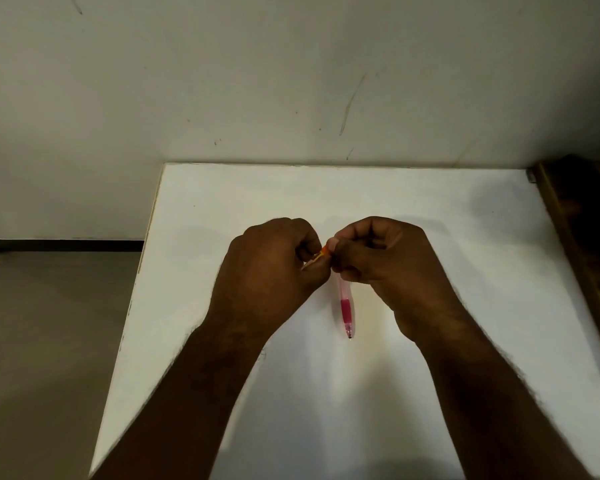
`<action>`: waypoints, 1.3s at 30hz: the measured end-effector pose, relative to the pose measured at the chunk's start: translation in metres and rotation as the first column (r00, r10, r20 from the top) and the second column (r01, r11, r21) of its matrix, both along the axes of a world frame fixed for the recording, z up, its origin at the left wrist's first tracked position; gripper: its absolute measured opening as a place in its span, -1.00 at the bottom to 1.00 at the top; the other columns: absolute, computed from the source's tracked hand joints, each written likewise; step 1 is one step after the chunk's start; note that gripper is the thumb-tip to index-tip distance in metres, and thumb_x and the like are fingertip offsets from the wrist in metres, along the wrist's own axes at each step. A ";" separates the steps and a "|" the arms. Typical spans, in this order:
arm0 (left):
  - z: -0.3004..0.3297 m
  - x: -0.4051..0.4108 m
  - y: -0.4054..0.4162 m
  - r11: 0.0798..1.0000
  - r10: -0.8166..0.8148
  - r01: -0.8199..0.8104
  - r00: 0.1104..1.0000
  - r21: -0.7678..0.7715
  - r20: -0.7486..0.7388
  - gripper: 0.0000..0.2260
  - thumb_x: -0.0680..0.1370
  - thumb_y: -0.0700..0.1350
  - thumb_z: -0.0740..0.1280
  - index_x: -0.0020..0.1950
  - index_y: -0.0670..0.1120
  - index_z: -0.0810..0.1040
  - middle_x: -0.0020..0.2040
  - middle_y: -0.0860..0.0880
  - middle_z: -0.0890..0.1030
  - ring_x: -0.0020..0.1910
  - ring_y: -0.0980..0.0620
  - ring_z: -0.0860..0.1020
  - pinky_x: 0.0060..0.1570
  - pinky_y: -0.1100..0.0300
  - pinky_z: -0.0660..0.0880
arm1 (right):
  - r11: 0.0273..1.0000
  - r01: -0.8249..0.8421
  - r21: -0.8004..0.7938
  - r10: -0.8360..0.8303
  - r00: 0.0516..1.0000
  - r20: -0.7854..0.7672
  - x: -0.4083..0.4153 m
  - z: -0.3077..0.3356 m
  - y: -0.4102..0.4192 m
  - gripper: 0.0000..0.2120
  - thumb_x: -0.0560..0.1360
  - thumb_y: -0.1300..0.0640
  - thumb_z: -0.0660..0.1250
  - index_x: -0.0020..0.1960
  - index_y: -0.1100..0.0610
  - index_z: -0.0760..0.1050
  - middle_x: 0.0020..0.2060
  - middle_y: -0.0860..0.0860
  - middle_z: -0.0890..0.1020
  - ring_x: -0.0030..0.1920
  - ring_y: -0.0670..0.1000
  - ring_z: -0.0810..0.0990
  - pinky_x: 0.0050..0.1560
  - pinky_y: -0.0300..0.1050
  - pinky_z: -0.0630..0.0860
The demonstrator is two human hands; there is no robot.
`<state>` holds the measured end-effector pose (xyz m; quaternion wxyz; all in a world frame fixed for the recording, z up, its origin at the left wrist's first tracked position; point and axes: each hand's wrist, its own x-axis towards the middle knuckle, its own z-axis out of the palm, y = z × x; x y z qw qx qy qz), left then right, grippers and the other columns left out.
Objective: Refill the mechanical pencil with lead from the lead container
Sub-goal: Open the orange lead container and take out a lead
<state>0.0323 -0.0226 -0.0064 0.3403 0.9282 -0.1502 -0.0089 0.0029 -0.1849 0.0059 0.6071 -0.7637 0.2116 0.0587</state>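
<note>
Far left: grey-brown floor (49, 341), dark skirting strip at wall base. Pale wall (291, 64) behind, w/ scuff marks.

White counter (430, 209) mid-frame, back edge against wall.

Left hand (267, 268) above counter, left of centre, fingers curled in; grip clamped on small lead container (317, 257) — orange tip poking out toward right hand, yellowish body mostly hidden in fist. Container tilted, orange end up & right.

Right hand (378, 254) just beside left, fingertips of the two nearly meeting at orange tip. Fingers curled; grip clamped on top end of pencil (346, 306). Pencil hanging down from fist toward viewer, clear pinkish barrel, red rubber sleeve lower down, dark point at bottom end. Top end hidden by fingers; can't tell if cap on or off, nor if any lead visible btw container & pencil. Can't tell if point touches counter or hangs above it.

Far right: dark brown wooden furniture edge (575, 237) alongside counter, detail too dark to read.
</note>
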 end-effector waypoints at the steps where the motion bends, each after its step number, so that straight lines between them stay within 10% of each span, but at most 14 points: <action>1: 0.000 0.000 0.000 1.000 -0.007 0.007 1.000 -0.015 0.004 -0.85 0.45 0.13 0.46 -0.16 0.07 0.62 -0.28 0.14 0.62 -0.30 0.14 0.58 -0.22 0.13 0.58 | 1.000 0.002 -0.001 -0.002 1.000 0.005 0.000 0.000 0.000 -0.96 0.50 0.18 0.50 -0.12 0.08 0.69 -0.27 0.04 0.75 -0.20 0.05 0.76 -0.11 -0.07 0.69; 17: -0.001 0.004 0.009 0.986 0.045 -0.053 0.998 -0.160 -0.054 -0.90 0.44 0.08 0.47 -0.12 0.08 0.66 -0.23 0.14 0.65 -0.23 0.16 0.59 -0.15 0.07 0.61 | 0.970 0.229 0.086 -0.238 0.964 0.121 0.003 -0.003 -0.009 -0.91 0.50 0.26 0.47 -0.15 0.10 0.69 -0.24 0.02 0.76 -0.22 0.02 0.74 -0.14 -0.12 0.64; 21: 0.000 0.006 0.013 0.982 0.074 -0.077 0.997 -0.175 -0.026 -0.90 0.43 0.06 0.47 -0.11 0.09 0.66 -0.22 0.14 0.65 -0.22 0.15 0.60 -0.15 0.07 0.61 | 0.988 0.046 -0.148 -0.034 0.996 0.078 0.001 -0.010 0.003 -0.89 0.46 0.20 0.51 -0.19 0.03 0.65 -0.27 -0.05 0.76 -0.22 -0.01 0.73 -0.05 0.06 0.68; 26: -0.001 0.009 0.017 0.977 0.108 -0.106 0.994 -0.183 -0.002 -0.90 0.44 0.04 0.49 -0.09 0.09 0.67 -0.21 0.14 0.66 -0.22 0.16 0.60 -0.16 0.10 0.59 | 0.835 -0.219 -0.505 0.228 0.973 -0.045 -0.007 -0.019 0.031 -0.81 0.43 0.01 0.56 -0.17 -0.08 0.53 -0.33 -0.19 0.57 -0.29 -0.19 0.53 -0.23 -0.35 0.37; 32: -0.001 0.010 0.018 0.980 0.100 -0.098 0.995 -0.171 0.003 -0.91 0.45 0.04 0.50 -0.07 0.10 0.68 -0.18 0.16 0.67 -0.22 0.18 0.60 -0.15 0.18 0.58 | 0.690 -0.323 -0.648 0.288 0.944 -0.164 -0.012 -0.022 0.049 -0.88 0.57 -0.03 0.41 0.00 0.00 0.56 0.05 0.02 0.72 0.17 0.03 0.65 0.32 -0.08 0.41; 36: 0.000 0.009 0.018 0.981 0.089 -0.089 0.996 -0.173 -0.011 -0.91 0.44 0.02 0.50 -0.06 0.11 0.69 -0.18 0.15 0.66 -0.21 0.17 0.60 -0.15 0.15 0.57 | 0.757 -0.245 -0.605 0.219 0.969 -0.118 -0.010 -0.019 0.043 -0.89 0.51 -0.02 0.48 -0.06 -0.01 0.60 -0.16 -0.09 0.70 -0.10 -0.01 0.66 0.07 -0.17 0.51; 39: 0.000 0.010 0.020 0.984 0.080 -0.080 0.997 -0.160 -0.005 -0.90 0.44 0.03 0.50 -0.06 0.13 0.68 -0.18 0.15 0.65 -0.22 0.20 0.57 -0.18 0.23 0.51 | 0.977 0.017 -0.214 -0.021 1.000 -0.018 -0.003 -0.012 0.025 -0.97 0.51 0.13 0.47 -0.12 0.04 0.66 -0.26 -0.03 0.74 -0.19 0.00 0.73 0.02 -0.02 0.65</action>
